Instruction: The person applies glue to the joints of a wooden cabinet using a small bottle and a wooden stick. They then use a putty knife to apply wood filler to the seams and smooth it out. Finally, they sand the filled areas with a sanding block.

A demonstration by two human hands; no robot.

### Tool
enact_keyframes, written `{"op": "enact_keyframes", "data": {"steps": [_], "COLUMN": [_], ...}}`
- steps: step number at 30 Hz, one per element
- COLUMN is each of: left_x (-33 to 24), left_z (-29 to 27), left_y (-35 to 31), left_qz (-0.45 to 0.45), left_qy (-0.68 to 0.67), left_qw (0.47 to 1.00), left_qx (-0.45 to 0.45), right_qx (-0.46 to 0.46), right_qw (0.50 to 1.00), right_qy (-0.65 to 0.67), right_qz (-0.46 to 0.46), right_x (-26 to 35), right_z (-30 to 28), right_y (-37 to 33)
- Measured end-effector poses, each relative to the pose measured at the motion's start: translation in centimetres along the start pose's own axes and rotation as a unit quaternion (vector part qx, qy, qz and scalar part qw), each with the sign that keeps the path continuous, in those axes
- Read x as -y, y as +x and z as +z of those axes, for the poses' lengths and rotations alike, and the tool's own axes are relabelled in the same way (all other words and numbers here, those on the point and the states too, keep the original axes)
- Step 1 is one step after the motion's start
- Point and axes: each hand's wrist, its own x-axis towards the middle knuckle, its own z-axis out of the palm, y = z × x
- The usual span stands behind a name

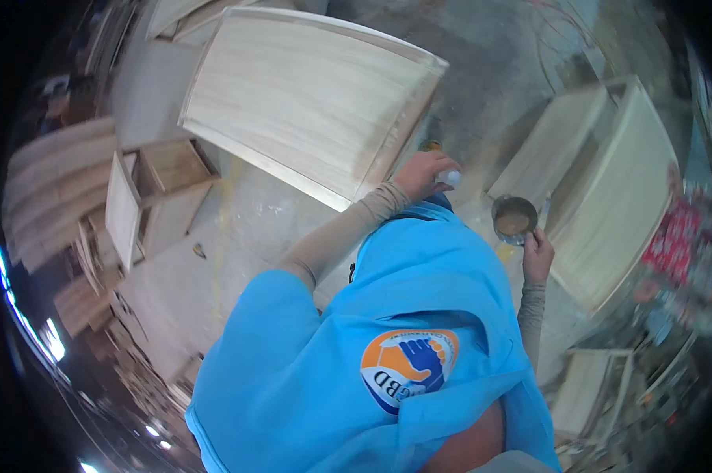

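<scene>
Large pale rectangular wooden panel, grain lengthwise, leaning tilted ahead. Small round metal tin of brownish paste, gripped at its rim by right hand. Left hand closed around small white object beside panel's lower corner.

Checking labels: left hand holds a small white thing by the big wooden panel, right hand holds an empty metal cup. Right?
Not quite. In the head view the metal cup in the right hand is not empty: it holds a brownish substance. The rest stands: the left hand holds a small white thing by the big wooden panel.
</scene>
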Motion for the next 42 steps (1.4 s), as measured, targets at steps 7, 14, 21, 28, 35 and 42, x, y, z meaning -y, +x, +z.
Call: {"op": "enact_keyframes", "data": {"steps": [7, 14, 21, 28, 35, 42], "left_x": [1.8, 1.2, -0.3, -1.8, -0.7, 2.4], "left_z": [-0.2, -0.3, 1.1, 1.6, 0.8, -1.5], "left_y": [4.1, 4.9, 10.2, 19.6, 28.4, 37.2], "left_qz": [-0.090, -0.191, -0.253, -0.224, -0.176, -0.160], "left_qy": [-0.045, -0.043, -0.005, 0.028, 0.040, 0.042], "left_qw": [0.987, 0.952, 0.912, 0.921, 0.946, 0.971], "left_qx": [-0.125, -0.237, -0.324, -0.316, -0.269, -0.173], "right_qx": [0.106, 0.254, 0.338, 0.328, 0.254, 0.218], "right_qw": [0.993, 0.966, 0.939, 0.940, 0.961, 0.974], "right_qy": [0.046, 0.055, -0.007, 0.046, 0.080, 0.029], "right_qz": [0.019, -0.007, -0.063, -0.085, -0.078, -0.051], "right_x": [0.1, 0.9, -0.8, -0.7, -1.7, -1.5], "right_z": [-2.5, -3.7, -6.6, -11.2, -14.0, -13.9], "right_y": [11.6, 24.5, 37.5, 44.3, 48.2, 49.9]}}
